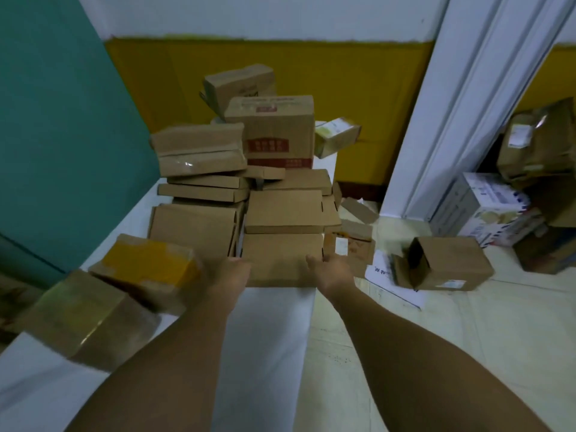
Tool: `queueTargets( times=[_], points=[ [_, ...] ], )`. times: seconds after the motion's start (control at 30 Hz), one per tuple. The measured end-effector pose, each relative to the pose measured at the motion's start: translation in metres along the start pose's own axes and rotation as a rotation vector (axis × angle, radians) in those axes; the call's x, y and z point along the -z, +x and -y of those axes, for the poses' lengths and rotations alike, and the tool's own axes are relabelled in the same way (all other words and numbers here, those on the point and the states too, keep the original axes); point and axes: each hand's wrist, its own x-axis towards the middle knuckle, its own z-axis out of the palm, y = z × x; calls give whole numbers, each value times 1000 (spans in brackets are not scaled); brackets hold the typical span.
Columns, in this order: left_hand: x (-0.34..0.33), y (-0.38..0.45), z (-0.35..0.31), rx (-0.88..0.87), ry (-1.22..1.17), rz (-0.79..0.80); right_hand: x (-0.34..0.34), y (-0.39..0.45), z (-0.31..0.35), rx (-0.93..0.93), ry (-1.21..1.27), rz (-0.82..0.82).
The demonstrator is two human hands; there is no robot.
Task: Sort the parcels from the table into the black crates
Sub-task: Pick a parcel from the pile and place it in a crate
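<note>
Head view. Table (274, 322), white-covered: brown parcels stacked from its middle to the far end, topmost a tall printed carton (274, 132). Near left edge: two yellow-taped parcels (124, 291), blurred. Front of the stack: flat parcel (280, 260), held at its two near corners. Left hand (232, 274) at the left corner, right hand (330, 271) at the right; finger curl cannot be told. Floor, right of table: open carton (445, 263).
</note>
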Motion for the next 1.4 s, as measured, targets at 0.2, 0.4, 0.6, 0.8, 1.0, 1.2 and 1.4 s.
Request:
queueTargets(
  times=[0.2,0.4,0.6,0.8,1.0,1.2,1.4],
  points=[
    [-29,47,29,-11,88,-77,-12,48,-25,-73,-16,48],
    [-36,46,46,27,-53,-57,-22,51,-44,-122,180,-41],
    [-11,22,41,86,-278,105,10,10,-24,-142,667,-81],
    [32,-49,-14,-342,67,-67,61,-49,28,91,756,47],
    [51,-108,-64,-472,51,221,72,-96,84,285,761,213],
    [66,-125,-79,-525,-191,176,83,-101,110,189,828,318],
    [48,-134,-93,-745,-155,101,102,-101,102,26,941,509]
  ],
)
